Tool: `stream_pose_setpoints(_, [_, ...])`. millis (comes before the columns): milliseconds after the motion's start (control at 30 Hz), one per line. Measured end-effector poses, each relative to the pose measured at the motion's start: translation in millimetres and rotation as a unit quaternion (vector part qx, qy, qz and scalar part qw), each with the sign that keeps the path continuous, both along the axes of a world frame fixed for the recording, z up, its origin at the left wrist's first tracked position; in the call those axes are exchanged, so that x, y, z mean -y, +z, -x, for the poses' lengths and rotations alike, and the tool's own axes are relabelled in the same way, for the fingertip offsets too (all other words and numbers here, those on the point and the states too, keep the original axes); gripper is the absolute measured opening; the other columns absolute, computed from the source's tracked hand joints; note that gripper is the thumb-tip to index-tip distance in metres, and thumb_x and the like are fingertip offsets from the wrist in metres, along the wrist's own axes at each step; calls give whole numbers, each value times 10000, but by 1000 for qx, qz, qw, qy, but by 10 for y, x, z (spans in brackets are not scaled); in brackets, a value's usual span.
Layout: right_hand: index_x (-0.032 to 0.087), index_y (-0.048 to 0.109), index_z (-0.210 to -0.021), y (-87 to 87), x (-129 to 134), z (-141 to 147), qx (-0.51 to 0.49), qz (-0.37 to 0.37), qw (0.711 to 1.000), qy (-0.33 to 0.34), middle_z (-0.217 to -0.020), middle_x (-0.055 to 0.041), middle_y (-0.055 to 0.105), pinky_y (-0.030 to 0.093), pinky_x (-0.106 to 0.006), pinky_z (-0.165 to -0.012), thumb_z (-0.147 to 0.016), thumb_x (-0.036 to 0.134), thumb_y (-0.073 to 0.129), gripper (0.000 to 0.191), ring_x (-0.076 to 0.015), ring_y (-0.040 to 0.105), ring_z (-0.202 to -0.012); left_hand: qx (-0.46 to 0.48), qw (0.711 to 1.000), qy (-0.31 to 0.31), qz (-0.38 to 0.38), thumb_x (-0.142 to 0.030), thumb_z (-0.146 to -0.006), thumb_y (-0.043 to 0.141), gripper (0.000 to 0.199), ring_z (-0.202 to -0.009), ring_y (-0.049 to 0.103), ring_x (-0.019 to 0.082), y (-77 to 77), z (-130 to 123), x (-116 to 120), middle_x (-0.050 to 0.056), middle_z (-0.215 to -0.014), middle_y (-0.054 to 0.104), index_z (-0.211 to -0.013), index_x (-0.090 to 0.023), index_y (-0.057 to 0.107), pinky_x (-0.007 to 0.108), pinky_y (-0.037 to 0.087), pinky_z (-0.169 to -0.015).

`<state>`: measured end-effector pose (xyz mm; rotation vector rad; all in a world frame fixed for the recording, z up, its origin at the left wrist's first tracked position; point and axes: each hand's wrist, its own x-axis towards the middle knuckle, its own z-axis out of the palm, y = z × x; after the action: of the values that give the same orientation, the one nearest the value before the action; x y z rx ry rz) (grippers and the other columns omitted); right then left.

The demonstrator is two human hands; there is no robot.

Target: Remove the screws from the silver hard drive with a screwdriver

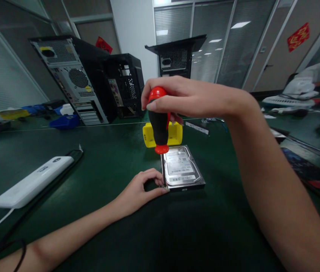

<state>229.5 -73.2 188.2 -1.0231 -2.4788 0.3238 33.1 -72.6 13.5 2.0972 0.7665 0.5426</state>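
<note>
The right hand (182, 99) is wrapped tight around the screwdriver (159, 124) (it stands straight up), its tip down at the near left corner of the hard drive (183, 168) on the green tabletop (114, 158). The left hand (139, 190) pinches right beside that tip.

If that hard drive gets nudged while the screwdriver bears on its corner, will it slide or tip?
The hard drive lies flat and low on the green mat, so tipping seems unlikely. Its metal casing looks rigid and probably heavy for its size. It might still slide; the left hand braces its near corner beside the screwdriver.
</note>
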Motion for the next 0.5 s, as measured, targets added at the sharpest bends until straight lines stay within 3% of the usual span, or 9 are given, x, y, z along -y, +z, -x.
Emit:
stream_pose_setpoints(167, [227,579,-1077,-16,-40,-13,-2,-28,999,18,-1000,60,606,377,-208,-606,-891,350,449,258,-83,541,-866,-6,1000,3,-2,-276,-829,649,125,-882,566,164,-15,14,-3,0,-903,591,-898,-175,624,306,430,-831])
stream_pose_setpoints(367, [117,603,-848,-47,-71,26,8,-103,995,5,-713,26,506,331,-204,-537,-865,499,483,400,-48,459,-629,8,1000,3,-4,-277,-820,660,122,-868,571,165,-16,8,3,1,-882,591,-864,-172,615,295,437,-814])
stream_pose_setpoints(500, [163,571,-794,-36,-54,5,-1,-55,998,-20,-690,26,505,315,-230,-510,-906,505,388,404,-57,447,-587,12,1000,2,-3,-270,-817,661,120,-861,568,163,-15,7,-5,2,-873,586,-864,-169,617,297,440,-815])
